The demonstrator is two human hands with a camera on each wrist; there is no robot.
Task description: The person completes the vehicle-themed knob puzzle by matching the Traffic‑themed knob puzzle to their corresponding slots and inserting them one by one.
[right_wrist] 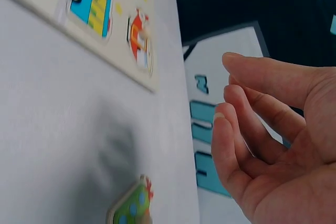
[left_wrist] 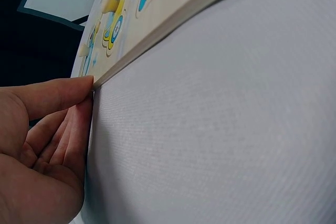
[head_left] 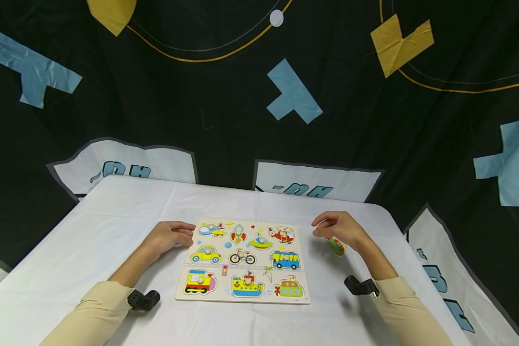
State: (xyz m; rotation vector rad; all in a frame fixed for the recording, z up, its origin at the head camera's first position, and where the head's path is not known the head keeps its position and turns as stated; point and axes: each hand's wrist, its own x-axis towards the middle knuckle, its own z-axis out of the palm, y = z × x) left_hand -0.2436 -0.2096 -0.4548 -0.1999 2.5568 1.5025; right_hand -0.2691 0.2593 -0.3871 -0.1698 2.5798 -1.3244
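Observation:
A wooden peg puzzle board (head_left: 242, 305) with vehicle pictures lies flat on the white table. My left hand (head_left: 170, 238) is at its upper left edge, and in the left wrist view the fingertips (left_wrist: 86, 83) touch the board's side. Fairly straight fingers extend from this hand. My right hand (head_left: 339, 228) hovers right of the board, fingers loosely bent, holding nothing; the right wrist view shows a gap between its thumb and fingers (right_wrist: 223, 140). Partly hidden below it on the cloth lies a loose green submarine piece (head_left: 336, 247) with blue spots and red trim.
Knobbed pieces such as a car (head_left: 205, 253), a bus (head_left: 285, 260) and a helicopter (head_left: 282, 235) sit in the board. A submarine picture (head_left: 290, 287) shows at its lower right. White cloth (head_left: 225, 327) covers the table, with a black curtain (head_left: 225, 105) behind.

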